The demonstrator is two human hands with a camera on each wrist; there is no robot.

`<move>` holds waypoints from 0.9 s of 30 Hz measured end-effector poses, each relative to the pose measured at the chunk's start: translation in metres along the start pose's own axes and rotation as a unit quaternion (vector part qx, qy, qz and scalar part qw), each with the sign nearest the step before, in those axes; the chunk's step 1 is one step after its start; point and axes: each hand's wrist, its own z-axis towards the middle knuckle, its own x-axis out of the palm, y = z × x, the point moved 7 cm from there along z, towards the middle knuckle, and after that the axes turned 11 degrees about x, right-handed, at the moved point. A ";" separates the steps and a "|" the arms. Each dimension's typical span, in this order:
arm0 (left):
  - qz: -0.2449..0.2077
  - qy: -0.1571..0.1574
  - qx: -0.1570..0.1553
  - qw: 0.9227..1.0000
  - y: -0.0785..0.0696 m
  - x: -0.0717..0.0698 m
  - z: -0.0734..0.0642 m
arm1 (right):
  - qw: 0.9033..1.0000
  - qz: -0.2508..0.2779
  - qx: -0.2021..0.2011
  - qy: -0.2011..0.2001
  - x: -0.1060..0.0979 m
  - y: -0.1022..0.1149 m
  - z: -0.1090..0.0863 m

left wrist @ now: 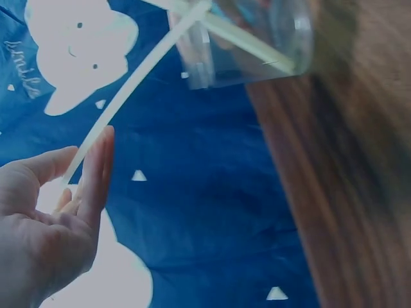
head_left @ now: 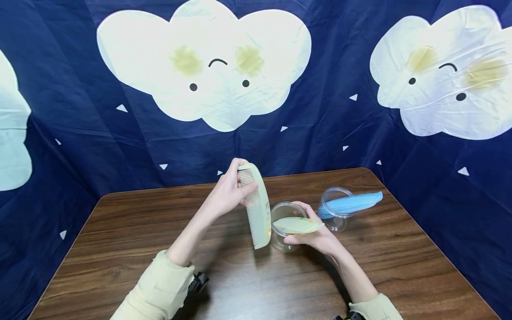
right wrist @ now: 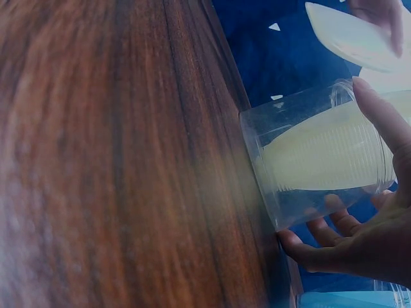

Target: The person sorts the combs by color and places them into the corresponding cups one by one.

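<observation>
In the head view my left hand (head_left: 232, 191) pinches a pale yellow-green comb (head_left: 260, 209) by its upper end, teeth facing left. The comb slants beside a clear plastic cup (head_left: 285, 243); in the left wrist view its lower end is close to the cup's rim. My right hand (head_left: 316, 231) grips that cup from the right, with fingers and thumb around its side. A second pale comb (right wrist: 327, 154) stands inside the cup, teeth partly seen through the wall, its top leaning out toward my right hand.
Behind and right of my right hand stands another clear cup (head_left: 338, 222) holding blue combs or comb-like pieces (head_left: 354, 203). The brown wooden table (head_left: 132, 240) ends at a dark blue cloth (head_left: 132, 155) printed with white clouds.
</observation>
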 end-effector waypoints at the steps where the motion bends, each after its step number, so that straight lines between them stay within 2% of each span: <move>1: 0.010 -0.005 0.008 1.000 -0.005 -0.002 0.001 | 1.000 -0.001 0.000 0.000 0.000 0.000 0.000; 5: 0.054 -0.027 0.040 0.997 -0.021 -0.007 0.005 | 1.000 -0.006 0.002 0.001 -0.001 -0.001 -0.001; 10: 0.118 -0.044 0.079 0.989 -0.043 -0.006 0.011 | 1.000 -0.007 0.001 0.000 -0.001 -0.004 -0.001; 16: 0.145 -0.050 0.123 0.981 -0.066 0.001 0.017 | 1.000 -0.009 0.000 0.000 -0.001 -0.004 -0.001; 22: 0.170 -0.059 0.166 0.969 -0.080 0.012 0.016 | 1.000 -0.011 -0.004 0.003 0.000 -0.002 -0.001; 27: 0.197 -0.069 0.195 0.958 -0.085 0.024 0.013 | 1.000 -0.020 0.001 -0.001 0.000 -0.001 0.000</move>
